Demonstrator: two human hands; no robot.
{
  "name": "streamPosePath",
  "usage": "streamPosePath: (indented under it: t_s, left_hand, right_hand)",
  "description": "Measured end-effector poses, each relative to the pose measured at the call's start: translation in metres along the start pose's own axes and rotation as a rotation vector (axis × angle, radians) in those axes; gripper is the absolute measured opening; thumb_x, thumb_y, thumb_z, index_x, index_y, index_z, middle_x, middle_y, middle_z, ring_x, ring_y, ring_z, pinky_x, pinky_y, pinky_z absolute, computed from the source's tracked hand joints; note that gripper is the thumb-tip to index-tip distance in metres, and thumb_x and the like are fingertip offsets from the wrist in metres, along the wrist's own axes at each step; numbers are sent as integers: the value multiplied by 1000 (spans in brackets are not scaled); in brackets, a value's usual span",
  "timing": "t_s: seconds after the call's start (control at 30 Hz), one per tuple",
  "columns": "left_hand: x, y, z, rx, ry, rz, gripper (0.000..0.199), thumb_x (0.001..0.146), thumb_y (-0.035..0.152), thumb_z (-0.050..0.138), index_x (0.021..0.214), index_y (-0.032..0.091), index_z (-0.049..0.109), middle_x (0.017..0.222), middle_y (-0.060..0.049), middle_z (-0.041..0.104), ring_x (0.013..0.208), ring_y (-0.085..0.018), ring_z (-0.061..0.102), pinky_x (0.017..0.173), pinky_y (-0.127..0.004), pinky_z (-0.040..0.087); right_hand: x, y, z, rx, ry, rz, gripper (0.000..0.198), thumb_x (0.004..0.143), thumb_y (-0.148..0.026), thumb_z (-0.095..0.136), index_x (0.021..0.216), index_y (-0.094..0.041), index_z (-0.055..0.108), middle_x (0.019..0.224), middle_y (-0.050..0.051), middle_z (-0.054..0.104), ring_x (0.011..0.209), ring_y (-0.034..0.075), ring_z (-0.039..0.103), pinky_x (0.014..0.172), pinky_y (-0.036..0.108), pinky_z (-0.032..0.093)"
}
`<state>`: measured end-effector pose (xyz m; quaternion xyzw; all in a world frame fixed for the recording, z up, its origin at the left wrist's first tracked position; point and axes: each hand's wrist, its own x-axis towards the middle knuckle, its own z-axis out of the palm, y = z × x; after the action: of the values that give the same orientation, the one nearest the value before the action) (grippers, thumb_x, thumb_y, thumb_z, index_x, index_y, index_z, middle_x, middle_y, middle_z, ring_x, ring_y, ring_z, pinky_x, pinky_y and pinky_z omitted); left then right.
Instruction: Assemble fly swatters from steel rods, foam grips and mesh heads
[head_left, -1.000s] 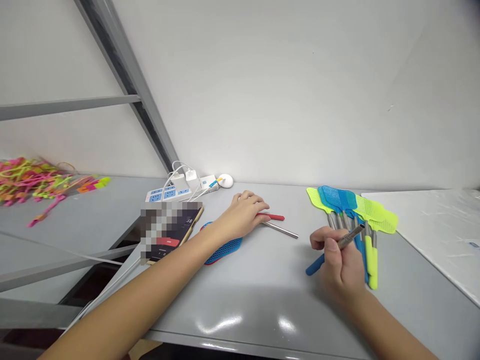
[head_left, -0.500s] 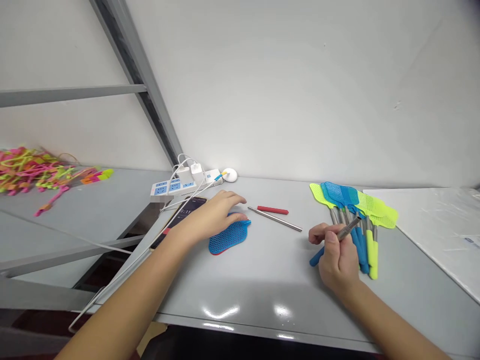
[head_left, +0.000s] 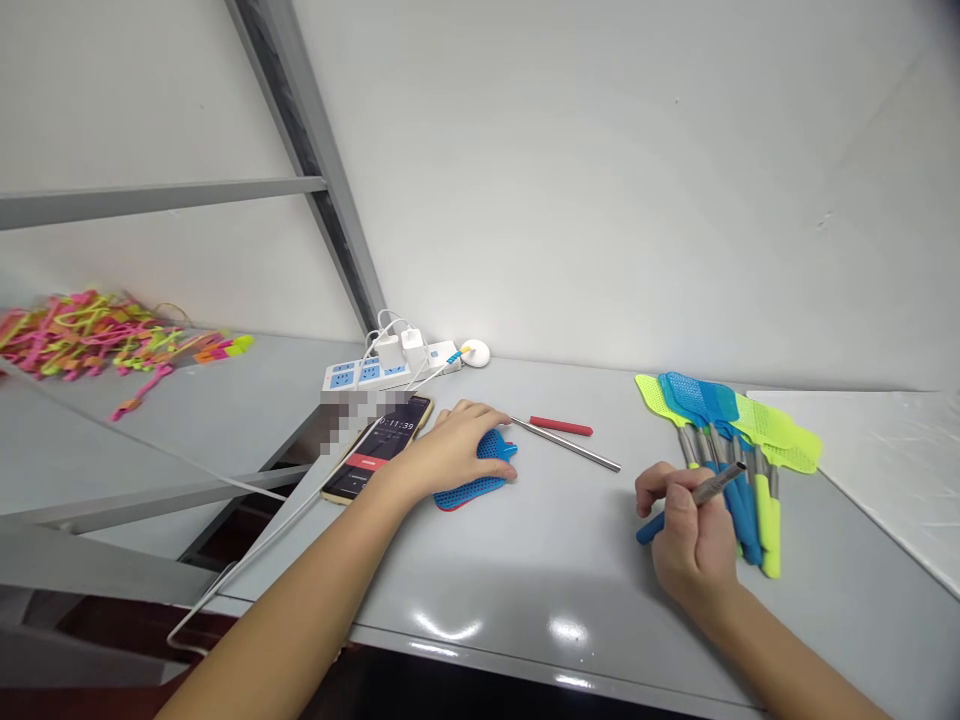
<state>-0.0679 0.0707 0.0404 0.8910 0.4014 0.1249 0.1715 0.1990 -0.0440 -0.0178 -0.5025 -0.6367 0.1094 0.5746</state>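
Note:
My left hand (head_left: pixel 457 455) lies over a blue perforated fly swatter head (head_left: pixel 487 488), thumb and fingers spread on either side of its neck. A red edge shows beneath that head. In my right hand (head_left: pixel 694 530) is a swatter handle (head_left: pixel 720 484), a metal rod with a blue grip, its bare metal end pointing up to the right. Between the hands, a metal rod (head_left: pixel 577 449) and a red grip (head_left: pixel 561 426) lie on the table. Just beyond my right hand are several blue and yellow-green fly swatters (head_left: pixel 750 425) in an overlapping pile.
A phone (head_left: pixel 382 448) showing a timer lies left of my left hand, with a white cable across it. Behind stands a power strip (head_left: pixel 367 374) with chargers. White wrapped sheeting (head_left: pixel 900 460) covers the right side. Colourful pieces (head_left: pixel 97 335) are heaped on the left surface.
My left hand has come down over the blue swatter head, its thumb now across it. My right hand keeps its hold on the handle. The view has shifted slightly left.

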Motion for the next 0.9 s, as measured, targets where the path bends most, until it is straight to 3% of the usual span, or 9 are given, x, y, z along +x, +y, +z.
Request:
streamPosePath:
  t_s: [0.13, 0.23, 0.37, 0.5, 0.7, 0.9]
  left_hand:
    - [-7, -3, -3, 9, -48, -28, 86, 63, 65, 76, 136, 27, 49, 132, -9, 55, 124, -32, 44, 99, -42, 37]
    - [-11, -3, -3, 36, -81, -39, 96, 60, 67, 76, 141, 29, 43, 135, -9, 52, 125, -34, 42, 102, -44, 32]
    - [-13, 1, -4, 80, -72, -51, 90, 59, 59, 80, 138, 29, 46, 127, -8, 55, 119, -33, 46, 103, -47, 30]
    - [-13, 8, -7, 52, -51, -23, 85, 57, 48, 84, 133, 28, 51, 120, -6, 58, 117, -32, 47, 103, -47, 33]
    - [-18, 22, -21, -132, 23, -10, 74, 63, 42, 83, 131, 32, 54, 130, -4, 54, 119, -29, 50, 95, -39, 45]
    - [-21, 30, -21, -154, 55, 39, 71, 67, 39, 81, 132, 35, 55, 141, -3, 44, 121, -27, 52, 99, -39, 46]
  right_hand:
    - [1, -1, 1, 9, -36, 29, 25, 100, -34, 34, 79, -24, 42, 66, -2, 50, 56, 16, 48, 58, 34, 37]
    - [7, -9, -1, 9, -50, 6, 26, 99, -31, 36, 75, -23, 43, 65, -1, 49, 53, 14, 47, 54, 32, 36]
    - [13, -20, -8, -11, -50, -170, 23, 95, -21, 44, 72, -23, 47, 65, 0, 49, 58, 15, 50, 53, 30, 37]
    - [11, -18, -13, -146, -89, -292, 13, 90, -14, 51, 96, -24, 57, 75, 2, 56, 65, 16, 56, 56, 29, 42]
    - [7, -6, -6, -491, -259, -316, 18, 95, -29, 52, 111, -25, 61, 83, 3, 61, 59, 14, 58, 53, 27, 39]
    - [10, -11, 0, -753, -215, -281, 26, 97, -41, 49, 112, -27, 65, 76, -1, 59, 51, 10, 50, 48, 25, 32]
